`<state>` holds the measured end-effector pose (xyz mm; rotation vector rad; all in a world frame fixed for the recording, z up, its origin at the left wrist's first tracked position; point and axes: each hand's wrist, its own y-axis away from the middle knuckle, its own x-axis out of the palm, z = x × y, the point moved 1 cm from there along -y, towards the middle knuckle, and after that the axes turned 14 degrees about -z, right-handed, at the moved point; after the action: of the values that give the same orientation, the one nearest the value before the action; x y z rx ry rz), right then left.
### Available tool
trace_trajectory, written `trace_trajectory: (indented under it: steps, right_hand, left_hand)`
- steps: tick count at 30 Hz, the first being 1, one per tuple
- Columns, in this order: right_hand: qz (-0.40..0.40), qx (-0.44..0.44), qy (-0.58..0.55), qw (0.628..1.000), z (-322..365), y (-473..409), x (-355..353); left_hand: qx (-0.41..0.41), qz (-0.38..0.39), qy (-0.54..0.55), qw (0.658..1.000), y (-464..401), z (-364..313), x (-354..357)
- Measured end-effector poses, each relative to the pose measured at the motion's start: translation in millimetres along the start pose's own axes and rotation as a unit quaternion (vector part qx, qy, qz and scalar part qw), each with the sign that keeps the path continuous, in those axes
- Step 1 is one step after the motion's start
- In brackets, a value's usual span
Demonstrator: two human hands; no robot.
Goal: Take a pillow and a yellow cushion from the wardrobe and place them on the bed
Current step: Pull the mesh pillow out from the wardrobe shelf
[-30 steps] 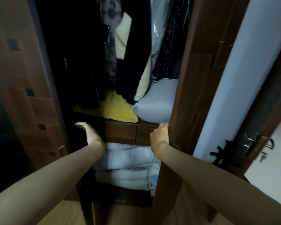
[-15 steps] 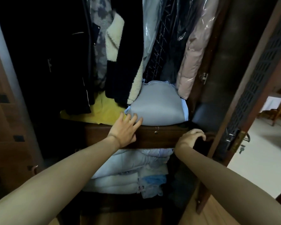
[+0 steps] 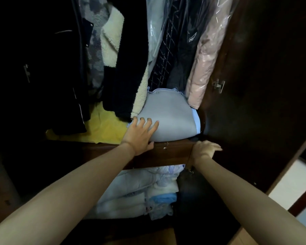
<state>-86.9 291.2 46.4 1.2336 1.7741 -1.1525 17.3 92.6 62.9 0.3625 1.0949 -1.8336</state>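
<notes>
So the wardrobe is seen standing open, and the grey pillow is parked on the wooden shelf under the hanging coats, right side of the compartment. The left hand is laid flat on the pillow's front, fingers spread open, nothing actually gripped. The yellow cushion is tucked just beside the pillow on the left, half buried under a dark jacket. The right hand is rested on the shelf's right end by the door; it looks loosely curled, but whether anything is clasped can't really be told in that gloom. Folded pale bedding is stacked in the compartment below.
</notes>
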Motion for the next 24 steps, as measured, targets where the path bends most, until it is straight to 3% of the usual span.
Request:
trace_trajectory:
  steps: [5,8,13,18,24]
  right_hand:
    - [-0.070,-0.091,-0.135,0.984,22,-55,-6]
    - [-0.118,-0.132,-0.215,0.960,39,-97,-4]
    - [-0.206,-0.145,-0.273,0.929,72,-173,1]
    - [-0.218,-0.164,-0.273,0.922,109,-225,18]
    - [-0.152,-0.125,-0.420,0.886,141,-256,43]
  left_hand:
    - [-0.021,0.017,0.034,0.999,-31,-5,37]
    - [-0.039,0.067,0.064,0.995,-55,0,63]
    - [-0.215,0.181,0.097,0.955,-113,7,102]
    - [-0.232,0.157,0.108,0.954,-167,13,133]
    - [-0.186,0.079,0.147,0.968,-205,28,165]
